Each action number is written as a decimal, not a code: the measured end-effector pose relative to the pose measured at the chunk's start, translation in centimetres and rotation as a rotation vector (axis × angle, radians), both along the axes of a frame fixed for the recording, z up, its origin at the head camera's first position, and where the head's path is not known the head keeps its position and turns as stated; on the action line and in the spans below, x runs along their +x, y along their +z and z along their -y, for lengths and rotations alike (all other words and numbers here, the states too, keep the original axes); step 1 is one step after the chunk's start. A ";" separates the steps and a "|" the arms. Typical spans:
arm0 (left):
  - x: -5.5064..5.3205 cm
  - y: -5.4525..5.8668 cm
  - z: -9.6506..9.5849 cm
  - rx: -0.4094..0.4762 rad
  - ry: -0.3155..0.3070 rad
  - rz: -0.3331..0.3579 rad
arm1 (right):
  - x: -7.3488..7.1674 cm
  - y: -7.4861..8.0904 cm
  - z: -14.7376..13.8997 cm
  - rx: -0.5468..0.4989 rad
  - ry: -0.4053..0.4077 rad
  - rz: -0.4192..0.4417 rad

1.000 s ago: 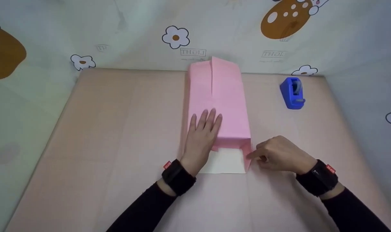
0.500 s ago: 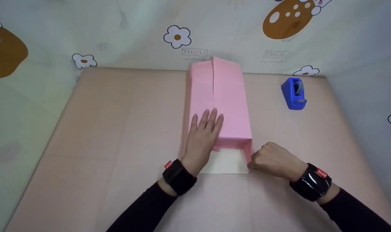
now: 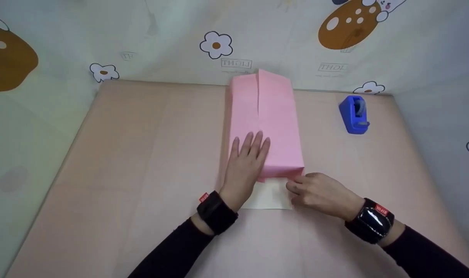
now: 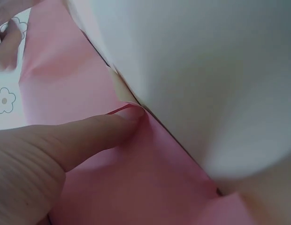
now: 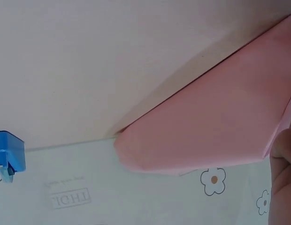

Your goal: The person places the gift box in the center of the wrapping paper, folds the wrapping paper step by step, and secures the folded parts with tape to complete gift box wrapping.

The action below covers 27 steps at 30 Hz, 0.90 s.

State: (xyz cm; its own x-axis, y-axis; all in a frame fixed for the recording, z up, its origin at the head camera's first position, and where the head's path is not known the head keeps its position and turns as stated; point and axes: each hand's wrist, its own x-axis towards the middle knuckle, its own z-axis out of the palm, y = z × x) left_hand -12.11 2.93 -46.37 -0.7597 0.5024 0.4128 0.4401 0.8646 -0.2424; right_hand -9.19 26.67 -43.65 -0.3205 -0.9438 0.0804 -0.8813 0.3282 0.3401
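Note:
A box-shaped parcel in pink wrapping paper (image 3: 281, 135) lies lengthwise on the table, a paper seam running down its top. Its near end has a paper flap (image 3: 271, 197), white side up, spread on the tabletop. My left hand (image 3: 242, 170) rests flat on the parcel's near left part, fingers straight. In the left wrist view its thumb (image 4: 96, 138) presses the folded pink paper (image 4: 150, 183) at the end. With curled fingers, my right hand (image 3: 323, 193) grips the side fold at the near right corner. The right wrist view shows only part of that hand (image 5: 284, 173) beside the pink side (image 5: 206, 112).
A blue tape dispenser (image 3: 354, 116) stands at the back right of the table (image 3: 141, 162). Behind the parcel hangs a pale printed curtain (image 3: 172, 46), close to its far end. More curtain closes in both sides.
My right hand has shifted inward to the left, and the right side fold has turned in over the white flap. My left hand stays in place on the parcel.

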 end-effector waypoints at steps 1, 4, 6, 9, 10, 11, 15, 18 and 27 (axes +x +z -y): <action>0.0 0.0 0.0 0.003 -0.001 -0.001 | 0.0 0.0 0.1 0.009 0.000 -0.022; -0.1 -0.1 -0.1 0.011 -0.004 -0.008 | -0.2 0.2 0.6 0.024 -0.007 -0.054; -0.1 -0.1 -0.1 0.015 -0.007 -0.008 | -0.4 0.3 0.9 0.022 -0.015 -0.049; -0.1 -0.1 0.0 0.024 -0.014 -0.005 | -0.6 0.4 1.4 0.015 -0.028 -0.022; 0.0 0.0 0.0 0.026 -0.015 -0.004 | -0.7 0.5 1.6 0.014 -0.030 -0.020; 0.0 0.0 0.0 0.027 -0.016 -0.003 | -0.8 0.5 1.7 0.013 -0.030 -0.022; 0.0 0.0 0.0 0.032 -0.023 -0.004 | -1.2 0.7 2.2 0.013 -0.015 -0.039; -0.1 0.0 0.0 0.012 -0.014 -0.011 | -1.5 0.7 2.6 0.019 0.001 -0.067; 0.0 0.0 0.1 -0.006 -0.007 -0.016 | -1.9 0.0 4.1 0.048 0.004 -0.126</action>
State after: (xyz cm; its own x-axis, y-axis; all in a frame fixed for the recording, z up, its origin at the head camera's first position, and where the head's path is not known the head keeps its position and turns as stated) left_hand -12.14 2.87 -46.39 -0.7495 0.5105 0.4215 0.4426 0.8599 -0.2544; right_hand -11.05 22.59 -43.69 -0.3071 -0.9487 0.0748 -0.8318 0.3058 0.4633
